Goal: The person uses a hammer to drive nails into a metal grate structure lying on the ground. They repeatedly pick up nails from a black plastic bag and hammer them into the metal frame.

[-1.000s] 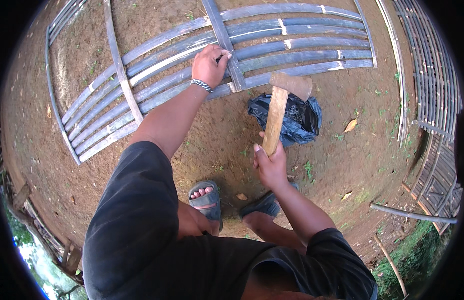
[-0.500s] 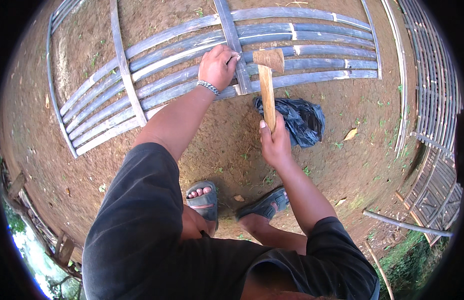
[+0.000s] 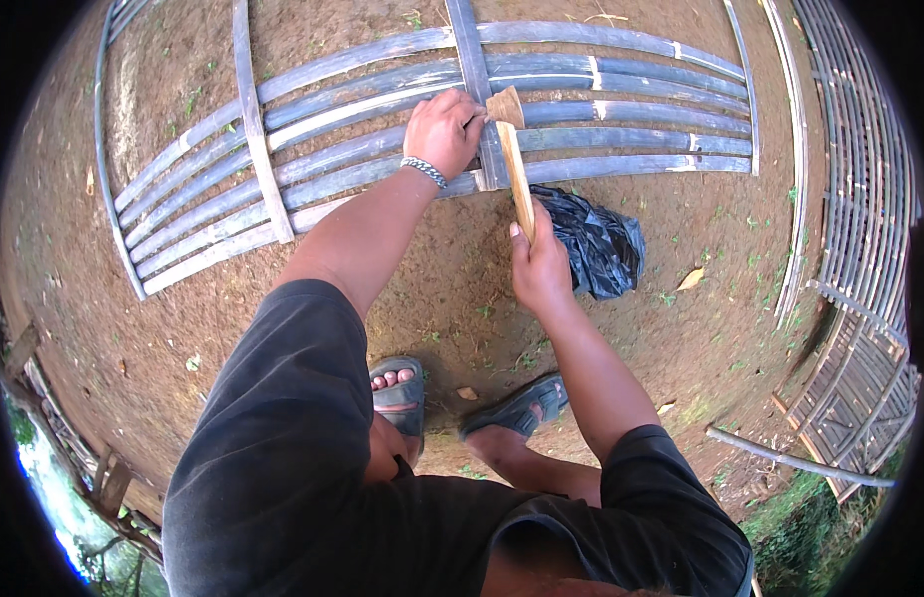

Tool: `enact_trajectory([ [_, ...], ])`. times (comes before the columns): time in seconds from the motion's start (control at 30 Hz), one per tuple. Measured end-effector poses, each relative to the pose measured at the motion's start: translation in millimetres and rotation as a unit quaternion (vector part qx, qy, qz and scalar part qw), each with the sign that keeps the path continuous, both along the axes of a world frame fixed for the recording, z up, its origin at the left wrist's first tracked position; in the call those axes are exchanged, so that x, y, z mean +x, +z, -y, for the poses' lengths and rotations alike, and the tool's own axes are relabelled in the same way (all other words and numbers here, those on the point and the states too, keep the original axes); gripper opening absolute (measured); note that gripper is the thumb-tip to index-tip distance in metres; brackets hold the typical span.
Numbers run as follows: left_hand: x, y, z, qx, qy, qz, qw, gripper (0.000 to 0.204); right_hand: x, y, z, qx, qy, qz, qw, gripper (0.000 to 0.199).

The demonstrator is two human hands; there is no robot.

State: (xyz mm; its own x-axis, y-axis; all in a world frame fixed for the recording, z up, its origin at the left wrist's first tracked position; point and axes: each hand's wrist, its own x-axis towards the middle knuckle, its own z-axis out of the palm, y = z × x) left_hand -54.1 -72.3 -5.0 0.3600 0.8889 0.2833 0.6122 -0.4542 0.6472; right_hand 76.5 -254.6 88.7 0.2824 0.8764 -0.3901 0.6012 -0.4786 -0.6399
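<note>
Work is now gathering at 1 crosspiece (image 3: 470,55), the right hand (image 3: 541,267), fingers clasping, bringing the hatchet (image 3: 515,171) beside the left hand (image 3: 444,131), fingers pinching (object unclear).

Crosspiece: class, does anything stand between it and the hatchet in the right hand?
Nothing visible does, but the left hand is at the crosspiece, close beside the hatchet head. The head's height above it cannot be told.
</note>
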Motion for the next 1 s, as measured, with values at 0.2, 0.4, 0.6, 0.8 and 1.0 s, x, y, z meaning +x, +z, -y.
enact_trajectory([
  [0.2, 0, 1, -2, -0.009, -0.013, 0.011, 1.0, 0.009, -1, -4, 1, 0.027, -0.001, 0.012, 1.0, 0.052],
  [0.4, 0, 4, 1, -0.013, -0.013, 0.004, 1.0, 0.008, 0, 2, -6, 0.054, 0.011, 0.03, 0.998, 0.053],
  [0.6, -1, 3, 0, -0.018, -0.009, -0.017, 1.0, 0.008, 3, 6, -12, -0.062, 0.003, 0.033, 0.998, 0.053],
  [0.8, -1, 1, -3, -0.02, -0.011, 0.005, 1.0, 0.005, 2, 6, -6, 0.128, -0.005, 0.032, 0.991, 0.056],
  [1.0, -2, 0, 1, -0.034, -0.008, -0.022, 0.999, 0.006, 2, 3, -8, -0.003, 0.009, 0.034, 0.999, 0.053],
])
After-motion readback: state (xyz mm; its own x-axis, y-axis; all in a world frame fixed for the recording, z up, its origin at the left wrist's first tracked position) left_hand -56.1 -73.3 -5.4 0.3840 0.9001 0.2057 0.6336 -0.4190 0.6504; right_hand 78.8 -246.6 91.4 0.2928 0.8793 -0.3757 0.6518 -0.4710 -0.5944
